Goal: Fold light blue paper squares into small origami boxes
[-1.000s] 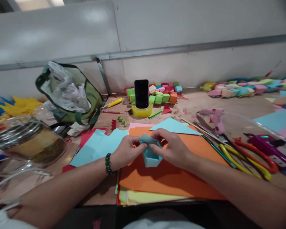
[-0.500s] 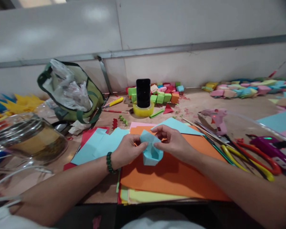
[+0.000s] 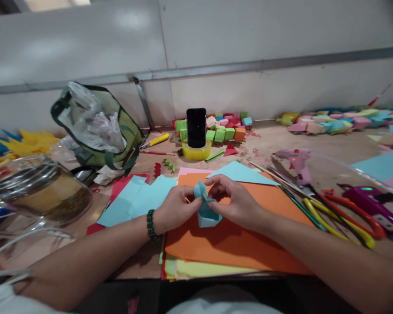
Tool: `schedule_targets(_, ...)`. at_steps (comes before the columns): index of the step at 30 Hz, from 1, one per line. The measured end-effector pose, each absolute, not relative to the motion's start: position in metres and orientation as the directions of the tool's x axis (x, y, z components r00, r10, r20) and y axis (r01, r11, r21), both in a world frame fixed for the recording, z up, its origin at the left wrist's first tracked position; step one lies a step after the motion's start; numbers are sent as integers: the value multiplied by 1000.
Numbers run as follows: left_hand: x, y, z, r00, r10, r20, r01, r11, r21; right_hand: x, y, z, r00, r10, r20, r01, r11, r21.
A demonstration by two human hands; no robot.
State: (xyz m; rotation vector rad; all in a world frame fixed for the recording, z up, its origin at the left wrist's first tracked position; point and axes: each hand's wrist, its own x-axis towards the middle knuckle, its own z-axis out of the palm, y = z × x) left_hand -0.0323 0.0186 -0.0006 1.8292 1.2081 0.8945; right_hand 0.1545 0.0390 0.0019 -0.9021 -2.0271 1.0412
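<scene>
Between both hands is a small light blue folded paper box (image 3: 209, 217), its near part formed into walls and its far flap standing up. My left hand (image 3: 178, 205), with a green bead bracelet at the wrist, pinches the box's left side between thumb and fingers. From the right, my right hand (image 3: 231, 198) grips the flap and right side, its thumb pressed on the paper and its fingers curled behind. Below the box lies a stack of orange paper (image 3: 242, 248) over other colours. Light blue sheets (image 3: 140, 196) lie by my left hand, and a folded blue piece (image 3: 242, 173) lies beyond.
A phone (image 3: 196, 128) stands in a tape roll (image 3: 196, 151) before a pile of coloured paper blocks (image 3: 224, 134). Right are a pink glue gun (image 3: 298, 163), orange-handled scissors (image 3: 356, 213) and yellow-handled pliers (image 3: 327, 220). Left are a glass jar (image 3: 42, 187) and a green bag (image 3: 101, 126).
The standing flap of the blue paper box has been pinched narrower and folded inward. My right hand has shifted slightly left, while the left stays almost in place.
</scene>
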Motion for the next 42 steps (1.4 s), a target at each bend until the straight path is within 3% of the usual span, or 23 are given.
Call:
schedule_targets(9, -34, 15, 0, 376, 920, 112, 437, -282, 854, 153, 34, -2, -557, 779, 289, 390, 552, -738)
schedule_targets(18, -36, 22, -4, 336, 923, 190, 436, -331, 837, 158, 40, 3, -576, 777, 253, 302, 490, -818)
schedule_targets(32, -33, 14, 1, 389, 904, 177, 560, -385, 734, 153, 42, -8, -510, 825, 244, 516, 520, -680)
schedule_targets(42, -32, 17, -3, 343, 916, 209, 524, -371, 767, 153, 39, 2, -508, 840, 189, 420, 433, -797)
